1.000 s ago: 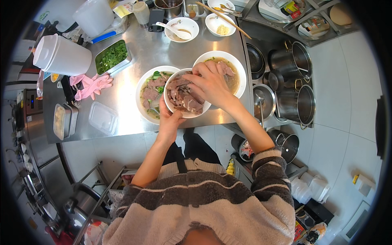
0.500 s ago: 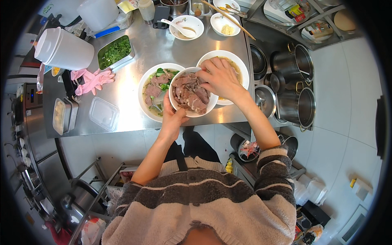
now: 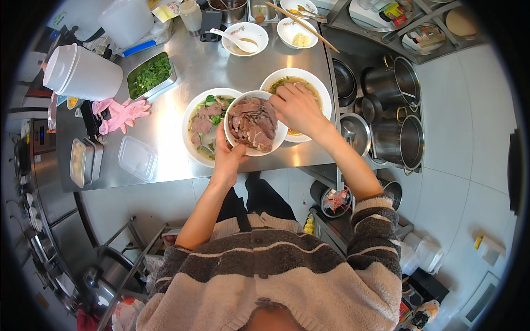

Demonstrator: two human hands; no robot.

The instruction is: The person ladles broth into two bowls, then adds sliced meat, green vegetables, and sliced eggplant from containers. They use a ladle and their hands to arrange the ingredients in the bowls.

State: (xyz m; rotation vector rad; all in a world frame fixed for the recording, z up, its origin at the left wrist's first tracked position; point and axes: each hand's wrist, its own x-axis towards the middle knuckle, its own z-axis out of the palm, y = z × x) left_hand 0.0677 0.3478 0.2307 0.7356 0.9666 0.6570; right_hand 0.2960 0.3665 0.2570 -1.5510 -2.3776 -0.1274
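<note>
My left hand (image 3: 228, 160) grips a white bowl (image 3: 236, 140) of sliced cooked meat (image 3: 254, 125) by its near left side, thumb at the rim. That bowl is held above two larger white bowls and overlaps both. In the left one (image 3: 190, 146) are broth, green leaves and meat slices. The right one (image 3: 327, 105) holds a yellowish broth with green bits. Over this right bowl is my right hand (image 3: 301, 109), its fingers bent and close together beside the meat bowl's rim. The fingertips point down and are hidden, along with anything they may hold.
On the steel table (image 3: 182, 83) stand a tray of chopped greens (image 3: 152, 76), a small bowl with a white spoon (image 3: 245, 41), a bowl of minced garlic (image 3: 300, 40), chopsticks (image 3: 303, 25), pink gloves (image 3: 122, 114) and a clear plastic lid (image 3: 137, 158). Pots (image 3: 393, 83) stand to the right.
My right hand has moved off the meat in the held bowl, and its fingers have drawn together over the right soup bowl. The whole view has shifted slightly.
</note>
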